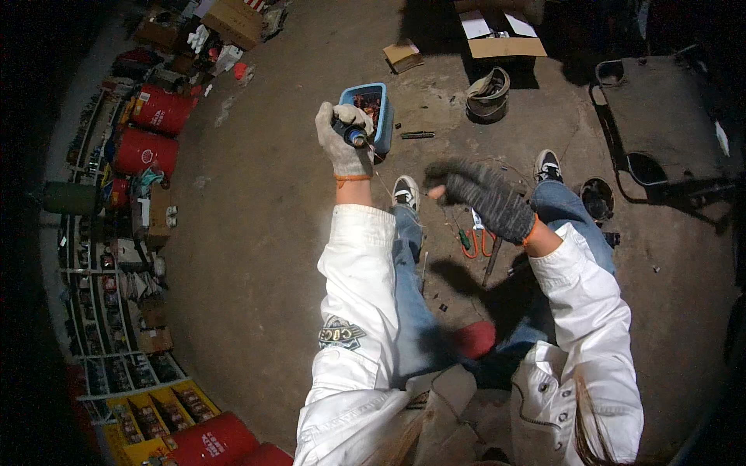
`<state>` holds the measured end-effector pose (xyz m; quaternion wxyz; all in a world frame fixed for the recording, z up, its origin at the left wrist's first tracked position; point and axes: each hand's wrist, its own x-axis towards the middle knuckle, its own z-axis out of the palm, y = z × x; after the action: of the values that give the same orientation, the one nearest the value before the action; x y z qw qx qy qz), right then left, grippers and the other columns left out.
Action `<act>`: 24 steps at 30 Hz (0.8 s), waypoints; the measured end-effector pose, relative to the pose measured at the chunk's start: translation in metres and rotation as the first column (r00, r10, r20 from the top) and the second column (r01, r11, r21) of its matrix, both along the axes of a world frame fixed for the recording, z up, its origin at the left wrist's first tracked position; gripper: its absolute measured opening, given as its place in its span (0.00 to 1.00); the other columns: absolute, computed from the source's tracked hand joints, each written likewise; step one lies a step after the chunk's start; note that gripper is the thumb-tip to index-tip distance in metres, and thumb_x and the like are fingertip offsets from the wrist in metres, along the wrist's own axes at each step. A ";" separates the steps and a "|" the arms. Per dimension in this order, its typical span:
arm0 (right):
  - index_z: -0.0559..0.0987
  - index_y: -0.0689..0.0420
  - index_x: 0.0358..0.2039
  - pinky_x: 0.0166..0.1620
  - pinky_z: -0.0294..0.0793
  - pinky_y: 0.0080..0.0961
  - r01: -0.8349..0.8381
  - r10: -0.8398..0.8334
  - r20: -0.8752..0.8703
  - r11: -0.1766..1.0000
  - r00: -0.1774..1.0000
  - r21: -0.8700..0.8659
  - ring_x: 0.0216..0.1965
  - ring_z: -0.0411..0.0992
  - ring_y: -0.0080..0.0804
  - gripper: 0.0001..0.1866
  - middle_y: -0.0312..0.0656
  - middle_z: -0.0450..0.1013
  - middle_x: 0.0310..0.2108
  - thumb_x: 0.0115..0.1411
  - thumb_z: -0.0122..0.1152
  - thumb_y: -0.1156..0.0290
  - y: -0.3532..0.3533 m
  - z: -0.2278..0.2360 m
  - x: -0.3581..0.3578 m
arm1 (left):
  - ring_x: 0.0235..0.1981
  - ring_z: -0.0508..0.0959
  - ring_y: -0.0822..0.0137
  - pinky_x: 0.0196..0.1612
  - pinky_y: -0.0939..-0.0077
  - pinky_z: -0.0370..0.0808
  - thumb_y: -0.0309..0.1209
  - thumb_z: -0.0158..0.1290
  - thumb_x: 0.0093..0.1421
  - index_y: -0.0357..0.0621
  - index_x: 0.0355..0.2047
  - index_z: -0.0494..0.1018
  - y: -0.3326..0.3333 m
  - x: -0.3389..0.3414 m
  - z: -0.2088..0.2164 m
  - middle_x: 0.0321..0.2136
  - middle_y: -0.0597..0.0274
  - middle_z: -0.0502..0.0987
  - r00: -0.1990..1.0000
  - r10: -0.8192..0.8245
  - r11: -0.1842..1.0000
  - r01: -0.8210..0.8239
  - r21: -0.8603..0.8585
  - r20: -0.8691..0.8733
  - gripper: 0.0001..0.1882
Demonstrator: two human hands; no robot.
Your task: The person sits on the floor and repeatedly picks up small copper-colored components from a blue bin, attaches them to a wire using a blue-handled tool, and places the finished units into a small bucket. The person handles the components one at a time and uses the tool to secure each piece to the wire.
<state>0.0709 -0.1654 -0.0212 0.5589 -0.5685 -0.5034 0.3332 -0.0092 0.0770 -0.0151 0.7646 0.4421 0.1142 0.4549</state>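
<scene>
Holding, head view: left hand (339, 146) clamped on dark cylindrical part (346, 132), upper centre, by blue bin (385, 138).
Right hand (483, 194): blurred, mid-frame; grip cannot be told.
Part step: apparently handwork; next move likely calls for steady left grip.

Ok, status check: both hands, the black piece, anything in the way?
Left hand gripping black cylindrical piece. Right hand blurred, hold unclear. Blue bin behind left hand in view; orange-handled scissors on floor.
</scene>
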 end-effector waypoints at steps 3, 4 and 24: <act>0.73 0.58 0.50 0.50 0.70 0.29 0.237 -0.232 -0.138 0.971 0.963 0.021 0.47 0.72 0.36 0.17 0.49 0.72 0.46 0.61 0.54 0.69 0.011 0.001 0.001 | 0.13 0.64 0.65 0.20 0.71 0.62 0.43 0.38 0.64 0.48 0.13 0.62 -0.009 0.006 0.005 0.12 0.64 0.65 0.992 -0.106 0.992 0.101 0.072 0.068 0.23; 0.74 0.58 0.50 0.51 0.70 0.29 0.266 -0.264 -0.075 0.964 0.961 0.006 0.47 0.71 0.36 0.17 0.48 0.72 0.46 0.61 0.54 0.69 0.016 -0.001 0.000 | 0.13 0.64 0.65 0.20 0.71 0.62 0.43 0.37 0.64 0.48 0.13 0.62 -0.013 0.009 0.007 0.12 0.64 0.64 0.985 -0.152 0.985 0.145 0.089 0.079 0.23; 0.77 0.59 0.40 0.39 0.73 0.27 -0.253 0.199 -0.348 0.960 0.916 -0.117 0.37 0.73 0.34 0.12 0.43 0.74 0.32 0.58 0.54 0.69 0.035 -0.011 0.015 | 0.18 0.67 0.74 0.21 0.81 0.63 0.38 0.43 0.64 0.43 0.19 0.67 -0.054 0.023 0.009 0.17 0.65 0.67 0.954 -0.228 0.883 0.287 0.373 -0.194 0.18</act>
<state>0.0856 -0.1305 -0.0324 0.5463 -0.4845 -0.4358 0.5262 0.0141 0.0231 -0.0062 0.7024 0.6306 0.0148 0.3296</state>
